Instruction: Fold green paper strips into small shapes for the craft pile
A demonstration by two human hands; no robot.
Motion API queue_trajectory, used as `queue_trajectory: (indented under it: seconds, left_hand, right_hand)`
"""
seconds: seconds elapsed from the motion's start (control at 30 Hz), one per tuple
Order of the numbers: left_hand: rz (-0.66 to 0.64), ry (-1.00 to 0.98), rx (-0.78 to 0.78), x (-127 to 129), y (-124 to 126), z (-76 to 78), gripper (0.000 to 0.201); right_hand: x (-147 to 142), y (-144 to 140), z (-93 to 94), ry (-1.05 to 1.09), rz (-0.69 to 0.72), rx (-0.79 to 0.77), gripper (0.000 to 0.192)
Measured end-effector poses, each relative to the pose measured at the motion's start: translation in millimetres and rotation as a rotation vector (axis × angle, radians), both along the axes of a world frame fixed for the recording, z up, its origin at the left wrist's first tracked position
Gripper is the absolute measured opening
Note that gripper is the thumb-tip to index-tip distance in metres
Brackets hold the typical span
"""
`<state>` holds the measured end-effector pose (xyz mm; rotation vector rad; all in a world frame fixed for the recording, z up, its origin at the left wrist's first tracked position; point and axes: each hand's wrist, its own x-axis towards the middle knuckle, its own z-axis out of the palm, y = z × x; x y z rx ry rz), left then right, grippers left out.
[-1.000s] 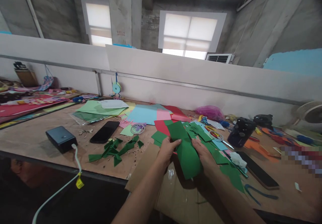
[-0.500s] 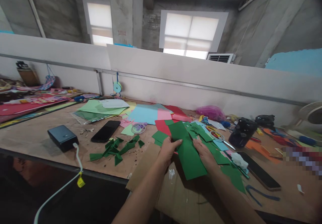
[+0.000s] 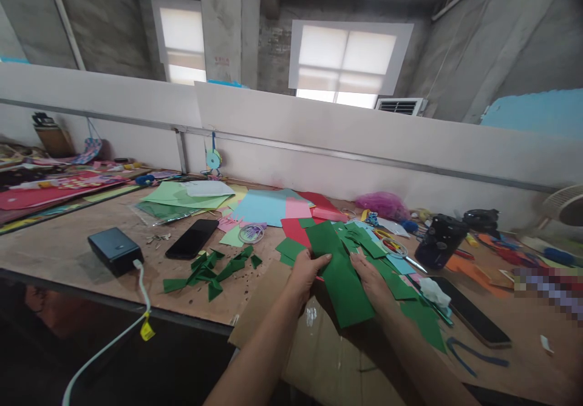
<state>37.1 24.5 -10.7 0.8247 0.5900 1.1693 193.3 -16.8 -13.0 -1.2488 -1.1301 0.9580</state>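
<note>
A long strip of green paper (image 3: pixel 341 281) is held slanting over the cardboard in front of me. My left hand (image 3: pixel 306 275) grips its left edge, thumb lying on top and the other fingers mostly hidden beneath. My right hand (image 3: pixel 368 275) is closed at the strip's right edge, with thumb and finger pinched against it. A thin dark line shows by the right fingertips; what it is I cannot make out. More green paper pieces (image 3: pixel 401 285) lie beyond and right of the hands. Folded green paper pieces (image 3: pixel 223 267) are heaped on the table to the left.
Brown cardboard (image 3: pixel 259 309) lies under my arms. Leftward are a black phone (image 3: pixel 192 239) and a dark box (image 3: pixel 115 251) with a white cable. At right lie another phone (image 3: pixel 473 312), scissors (image 3: pixel 414 264) and a dark device (image 3: pixel 439 240). Coloured sheets (image 3: pixel 259 206) cover the back.
The view has shifted very slightly. Both hands and the green paper strip stay almost in the same place.
</note>
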Motion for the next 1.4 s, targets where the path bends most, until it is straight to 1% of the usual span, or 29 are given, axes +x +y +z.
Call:
queue_trajectory:
  seconds: [0.1, 0.17, 0.4, 0.53, 0.63, 0.8, 1.03, 1.2, 1.4]
  left_hand:
    - [-0.001, 0.004, -0.003, -0.4, 0.2, 0.2, 0.052]
    - [-0.003, 0.005, -0.008, -0.4, 0.5, -0.2, 0.052]
    - [-0.019, -0.005, 0.013, 0.5, 1.7, -4.1, 0.051]
    - [-0.028, -0.009, 0.019, 0.5, 2.1, -4.6, 0.052]
    - [-0.031, 0.014, 0.016, -0.1, 1.5, -3.7, 0.052]
    - [-0.045, 0.049, 0.016, -1.2, -1.3, -0.9, 0.053]
    - [-0.04, 0.037, 0.028, -1.1, -2.4, 2.1, 0.053]
    - [-0.037, 0.032, 0.024, -0.9, -2.1, 2.0, 0.052]
    - [-0.054, 0.05, 0.04, -0.9, -3.3, -0.6, 0.049]
  right_hand:
    - [-3.9, -3.3, 7.6, 0.009, -0.094, -0.036, 0.05]
    - [-6.6, -5.2, 12.6, 0.024, -0.117, -0.041, 0.046]
    - [-14.4, -12.9, 23.9, 0.119, -0.084, -0.01, 0.036]
    - [-13.3, -12.3, 25.6, 0.104, -0.104, -0.013, 0.03]
    - [-11.6, -10.7, 26.1, 0.077, -0.134, -0.027, 0.031]
    - [-10.8, -11.6, 24.7, 0.068, -0.098, -0.014, 0.036]
    - [-8.9, -8.9, 20.2, 0.044, -0.155, -0.004, 0.035]
    - [-13.9, -12.7, 26.4, 0.068, -0.084, -0.033, 0.034]
    - [-14.1, -13.6, 29.4, 0.08, -0.078, -0.022, 0.033]
